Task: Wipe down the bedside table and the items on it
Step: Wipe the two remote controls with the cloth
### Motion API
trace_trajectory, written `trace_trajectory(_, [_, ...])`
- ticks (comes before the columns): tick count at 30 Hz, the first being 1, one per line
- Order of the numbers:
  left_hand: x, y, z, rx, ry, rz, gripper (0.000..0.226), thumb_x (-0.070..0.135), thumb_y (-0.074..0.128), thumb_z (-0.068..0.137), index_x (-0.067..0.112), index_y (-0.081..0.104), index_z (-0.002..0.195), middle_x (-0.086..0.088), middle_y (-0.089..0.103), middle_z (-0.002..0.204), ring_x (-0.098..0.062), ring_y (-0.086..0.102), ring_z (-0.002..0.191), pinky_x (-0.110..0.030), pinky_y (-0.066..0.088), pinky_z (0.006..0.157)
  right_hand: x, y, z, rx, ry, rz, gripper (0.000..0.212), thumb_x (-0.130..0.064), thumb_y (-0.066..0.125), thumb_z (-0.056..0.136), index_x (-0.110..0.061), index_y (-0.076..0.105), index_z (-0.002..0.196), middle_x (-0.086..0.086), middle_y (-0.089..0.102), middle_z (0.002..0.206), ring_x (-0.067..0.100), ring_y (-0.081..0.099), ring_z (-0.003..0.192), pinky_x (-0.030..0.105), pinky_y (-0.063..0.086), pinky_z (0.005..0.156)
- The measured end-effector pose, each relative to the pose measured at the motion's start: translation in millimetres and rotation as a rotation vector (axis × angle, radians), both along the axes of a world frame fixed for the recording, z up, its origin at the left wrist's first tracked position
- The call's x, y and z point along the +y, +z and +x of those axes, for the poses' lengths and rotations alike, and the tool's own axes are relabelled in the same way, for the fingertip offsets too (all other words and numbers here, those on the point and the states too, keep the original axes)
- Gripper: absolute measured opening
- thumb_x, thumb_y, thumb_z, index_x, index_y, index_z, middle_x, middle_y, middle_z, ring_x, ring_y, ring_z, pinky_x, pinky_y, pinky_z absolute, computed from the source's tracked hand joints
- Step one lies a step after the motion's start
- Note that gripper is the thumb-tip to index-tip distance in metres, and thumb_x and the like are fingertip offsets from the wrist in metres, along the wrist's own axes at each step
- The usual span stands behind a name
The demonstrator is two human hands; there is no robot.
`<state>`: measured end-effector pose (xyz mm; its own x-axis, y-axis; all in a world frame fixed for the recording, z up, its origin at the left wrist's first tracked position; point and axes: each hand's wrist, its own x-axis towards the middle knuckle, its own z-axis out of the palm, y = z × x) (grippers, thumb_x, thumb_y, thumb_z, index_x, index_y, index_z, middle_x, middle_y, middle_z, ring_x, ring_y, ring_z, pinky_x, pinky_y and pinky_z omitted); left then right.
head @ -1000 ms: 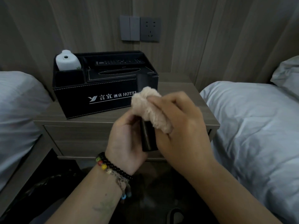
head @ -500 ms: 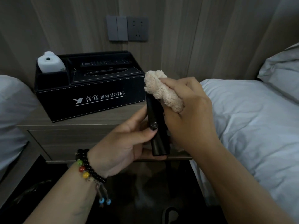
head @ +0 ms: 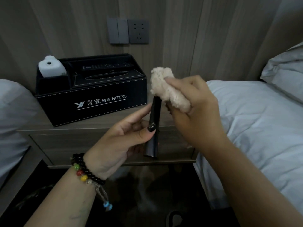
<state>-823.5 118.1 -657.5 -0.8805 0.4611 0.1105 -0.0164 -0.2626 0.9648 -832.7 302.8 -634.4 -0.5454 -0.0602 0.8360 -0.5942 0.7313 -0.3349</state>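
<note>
Left hand [head: 121,141] pinching slim black remote [head: 154,128], long axis near upright; right hand [head: 195,110] clutching fluffy cloth [head: 167,89] against its top end, in front of the bedside table [head: 91,128].

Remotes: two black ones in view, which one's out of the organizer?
The slim black remote, held upright by the left hand while the right hand rubs its top with the cloth. The other remote lies flat in the organizer's back tray.

Two remotes [head: 154,126] [head: 107,66], one cloth [head: 168,89], one organizer [head: 91,102].
</note>
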Motion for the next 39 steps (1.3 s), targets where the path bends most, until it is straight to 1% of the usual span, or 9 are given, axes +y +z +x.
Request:
trace_trajectory(3, [-4, 0, -4, 0.015, 0.053, -0.032, 0.063, 0.026, 0.085, 0.060, 0.026, 0.065, 0.120, -0.001, 0.068, 0.112, -0.018, 0.064, 0.103, -0.036, 0.052, 0.091, -7, -15, 16, -0.060, 0.140, 0.069, 0.042, -0.005, 0.064, 0.080, -0.010, 0.064, 0.121, 0.004, 0.058, 0.103, 0.017, 0.058, 0.093, 0.042, 0.050, 0.072])
trace_trajectory(6, [-12, 5, -2, 0.068, 0.033, -0.071, 0.078, 0.038, 0.091, 0.048, 0.027, 0.065, 0.121, 0.002, 0.068, 0.118, -0.011, 0.064, 0.108, -0.020, 0.053, 0.083, -9, -13, 17, -0.064, 0.171, 0.105, 0.042, -0.007, 0.063, 0.080, -0.010, 0.064, 0.121, 0.005, 0.058, 0.104, 0.020, 0.059, 0.094, 0.046, 0.050, 0.071])
trace_trajectory(13, [-4, 2, 4, 0.061, -0.023, -0.158, 0.061, 0.016, 0.075, 0.068, 0.036, 0.061, 0.123, -0.008, 0.061, 0.104, -0.018, 0.062, 0.095, -0.024, 0.052, 0.086, -2, -6, -3, -0.029, 0.029, -0.068, 0.040, -0.002, 0.069, 0.082, -0.009, 0.063, 0.121, 0.001, 0.055, 0.102, 0.008, 0.055, 0.092, 0.008, 0.041, 0.082])
trace_trajectory(17, [-5, 0, 3, 0.030, 0.024, -0.131, 0.058, 0.013, 0.078, 0.065, 0.028, 0.065, 0.119, -0.020, 0.064, 0.115, -0.013, 0.064, 0.100, -0.020, 0.053, 0.082, -12, -21, 18, -0.088, 0.135, -0.042, 0.041, 0.003, 0.069, 0.080, -0.008, 0.064, 0.119, 0.002, 0.055, 0.102, 0.000, 0.054, 0.094, 0.007, 0.039, 0.082])
trace_trajectory(21, [-11, 3, 4, 0.024, -0.128, -0.064, 0.068, 0.025, 0.087, 0.058, 0.037, 0.064, 0.121, -0.006, 0.062, 0.112, -0.014, 0.064, 0.099, -0.031, 0.055, 0.087, -9, -4, 3, -0.063, 0.094, -0.145, 0.038, -0.006, 0.067, 0.081, -0.014, 0.065, 0.118, 0.000, 0.056, 0.101, -0.007, 0.052, 0.092, 0.004, 0.037, 0.081])
trace_trajectory(26, [-8, 6, 6, -0.025, -0.223, -0.041, 0.057, 0.023, 0.081, 0.067, 0.035, 0.065, 0.121, -0.004, 0.068, 0.104, -0.028, 0.070, 0.088, -0.031, 0.056, 0.072, -4, -1, -2, -0.075, 0.035, -0.287, 0.034, -0.011, 0.063, 0.083, -0.015, 0.065, 0.117, 0.005, 0.060, 0.107, -0.011, 0.051, 0.096, 0.001, 0.034, 0.083])
trace_trajectory(33, [-1, 4, 3, -0.141, 0.007, 0.093, 0.040, 0.004, 0.057, 0.074, 0.016, 0.071, 0.109, -0.012, 0.071, 0.108, -0.022, 0.070, 0.094, -0.034, 0.056, 0.084, -15, -17, 25, -0.053, 0.189, -0.016, 0.039, -0.002, 0.067, 0.081, -0.007, 0.065, 0.119, 0.007, 0.055, 0.106, 0.010, 0.056, 0.097, 0.021, 0.047, 0.083])
trace_trajectory(36, [-7, 11, 4, -0.138, -0.016, 0.113, 0.041, 0.006, 0.060, 0.080, 0.016, 0.066, 0.119, -0.016, 0.072, 0.101, -0.025, 0.072, 0.079, -0.033, 0.059, 0.070, -8, -6, 13, 0.008, 0.149, 0.114, 0.039, -0.007, 0.065, 0.081, -0.010, 0.065, 0.120, 0.009, 0.056, 0.107, 0.020, 0.058, 0.094, 0.041, 0.050, 0.076])
trace_trajectory(39, [-11, 14, 8, -0.158, -0.107, 0.140, 0.042, 0.016, 0.055, 0.076, 0.019, 0.067, 0.116, -0.020, 0.071, 0.099, -0.026, 0.071, 0.076, -0.030, 0.057, 0.061, 7, 7, -6, 0.096, 0.007, 0.123, 0.039, -0.007, 0.067, 0.081, -0.010, 0.065, 0.120, 0.011, 0.057, 0.106, 0.014, 0.055, 0.096, 0.030, 0.049, 0.079])
